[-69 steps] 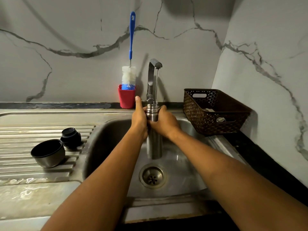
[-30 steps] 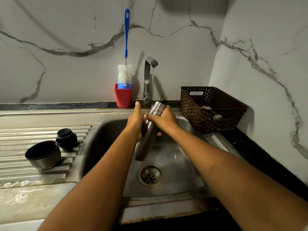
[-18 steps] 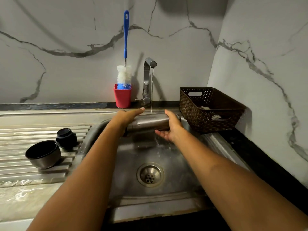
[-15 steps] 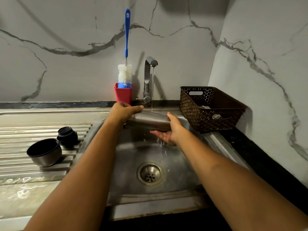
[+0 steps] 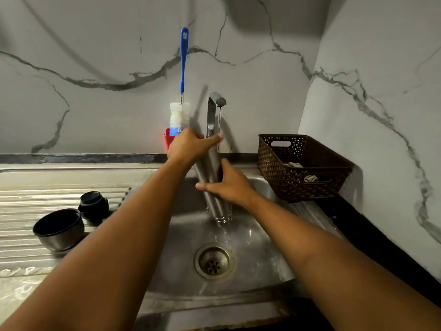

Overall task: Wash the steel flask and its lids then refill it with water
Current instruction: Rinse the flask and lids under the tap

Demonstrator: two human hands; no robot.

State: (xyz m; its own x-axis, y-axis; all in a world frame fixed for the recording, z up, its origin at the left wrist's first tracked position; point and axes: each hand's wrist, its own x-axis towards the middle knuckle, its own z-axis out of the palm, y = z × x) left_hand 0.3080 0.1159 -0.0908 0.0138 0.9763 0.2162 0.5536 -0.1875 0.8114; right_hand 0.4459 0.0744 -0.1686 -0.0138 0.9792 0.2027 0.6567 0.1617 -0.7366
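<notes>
Currently the slim cylindrical steel flask [image 5: 212, 168] hangs mouth-down at 12 o'clock above the round sink drain [image 5: 213, 261], spilling water. The left hand [image 5: 191, 145] grips its upturned base and the right hand [image 5: 230, 186] clasps its middle. Best to keep it steep and shake gently.

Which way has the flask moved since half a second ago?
Yes. The flask swung from lying level below the tap to nearly upright, its lower end dropped toward the drain.

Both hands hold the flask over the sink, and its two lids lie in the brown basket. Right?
No. In the head view the cup lid and the black lid stand on the drainboard left of the sink, not in the basket.
</notes>
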